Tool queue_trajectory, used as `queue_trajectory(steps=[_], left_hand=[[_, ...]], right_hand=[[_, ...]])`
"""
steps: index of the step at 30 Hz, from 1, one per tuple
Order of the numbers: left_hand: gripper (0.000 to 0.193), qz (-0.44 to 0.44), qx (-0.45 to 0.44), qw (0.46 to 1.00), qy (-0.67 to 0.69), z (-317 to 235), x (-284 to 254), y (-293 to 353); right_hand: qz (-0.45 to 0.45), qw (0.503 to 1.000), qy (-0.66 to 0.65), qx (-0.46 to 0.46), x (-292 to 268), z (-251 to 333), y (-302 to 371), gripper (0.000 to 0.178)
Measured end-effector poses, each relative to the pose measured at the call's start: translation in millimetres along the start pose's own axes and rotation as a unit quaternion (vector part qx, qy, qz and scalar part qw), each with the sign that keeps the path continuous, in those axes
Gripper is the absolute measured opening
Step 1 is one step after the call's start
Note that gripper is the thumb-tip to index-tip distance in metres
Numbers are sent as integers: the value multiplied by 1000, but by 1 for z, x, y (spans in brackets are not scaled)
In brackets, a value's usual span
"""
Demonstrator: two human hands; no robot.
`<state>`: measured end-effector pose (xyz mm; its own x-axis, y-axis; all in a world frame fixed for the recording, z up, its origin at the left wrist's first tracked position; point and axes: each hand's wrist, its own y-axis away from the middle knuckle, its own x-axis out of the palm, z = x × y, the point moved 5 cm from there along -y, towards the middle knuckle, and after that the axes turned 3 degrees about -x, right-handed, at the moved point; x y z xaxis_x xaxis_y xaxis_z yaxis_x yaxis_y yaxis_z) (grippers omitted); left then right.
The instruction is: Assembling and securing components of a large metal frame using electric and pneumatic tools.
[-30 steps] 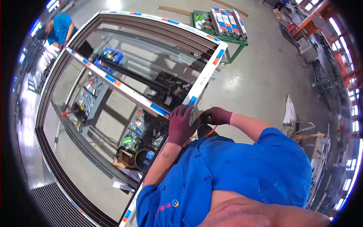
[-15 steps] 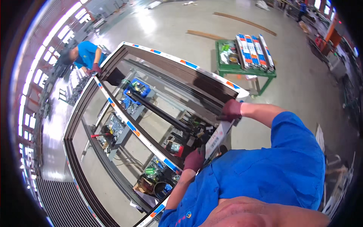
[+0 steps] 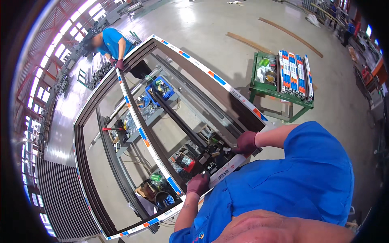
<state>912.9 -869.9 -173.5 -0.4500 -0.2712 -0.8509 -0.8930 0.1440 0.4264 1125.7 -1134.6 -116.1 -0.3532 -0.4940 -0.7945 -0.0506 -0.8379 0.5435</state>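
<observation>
A large dark brown window frame [image 3: 194, 64], its outer edges covered with white, blue and orange tape, lies tilted in front of me. One taped crossbar [image 3: 142, 131] runs across it from far to near. My left hand [image 3: 198, 184], in a maroon glove with dark fingertips, is closed on the near rail, just right of the crossbar's near end. Farther right along that rail my right hand [image 3: 246, 143], gloved alike, grips close to the near right corner. The undersides of both hands' grips are hidden.
A co-worker [image 3: 113, 42] in blue holds the far side by the crossbar. Through the frame show a blue crate [image 3: 161, 90], a red box [image 3: 187, 163] and loose hardware on a bench. A green table [image 3: 279, 95] with taped profiles stands right; ribbed dark stock [image 3: 60, 198] lies left.
The view has turned, so the frame's far side, the co-worker and the green table appear farther right. Both my hands appear lower in the view, still on the near rail.
</observation>
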Motion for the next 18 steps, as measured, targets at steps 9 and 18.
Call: queue_trajectory(steps=[9, 18], left_hand=[[66, -36, -234, 958, 163, 10, 0, -13], [37, 28, -67, 964, 257, 18, 13, -21]], right_hand=[[-34, 965, -209, 153, 31, -34, -26, 66], [-12, 911, -406, -70, 49, -43, -33, 40]])
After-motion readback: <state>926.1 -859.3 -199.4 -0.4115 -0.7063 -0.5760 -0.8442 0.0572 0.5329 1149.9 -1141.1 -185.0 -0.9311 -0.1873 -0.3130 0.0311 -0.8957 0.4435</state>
